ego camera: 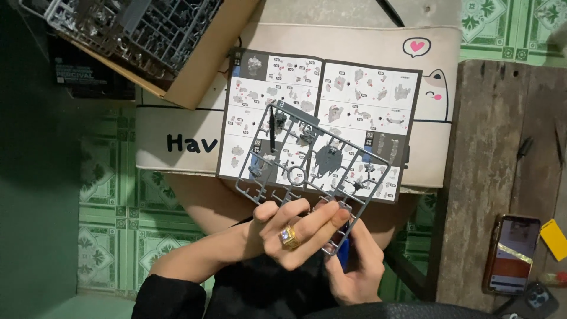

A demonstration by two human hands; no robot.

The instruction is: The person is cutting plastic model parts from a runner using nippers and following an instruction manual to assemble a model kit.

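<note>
1. Gripping the near edge of a grey sprue point(313, 159), the left hand point(289, 233) has its fingers point(319, 221) closed over the frame; a ring point(289, 237) sits on one finger.
2. The right hand point(354, 266) lies under the same near edge, fingers curled around a small blue tool point(344, 251), mostly hidden.
3. The sprue is held tilted in the air above an open manual point(322, 100), which lies flat in the middle of a cream mat point(354, 41).
4. A cardboard box point(177, 53) with more grey sprues overlaps the mat's far left corner.
5. To the right, on a wooden surface point(496, 136), a phone point(512, 254) lies near the front edge, with a yellow tag point(554, 238) just beside it.
</note>
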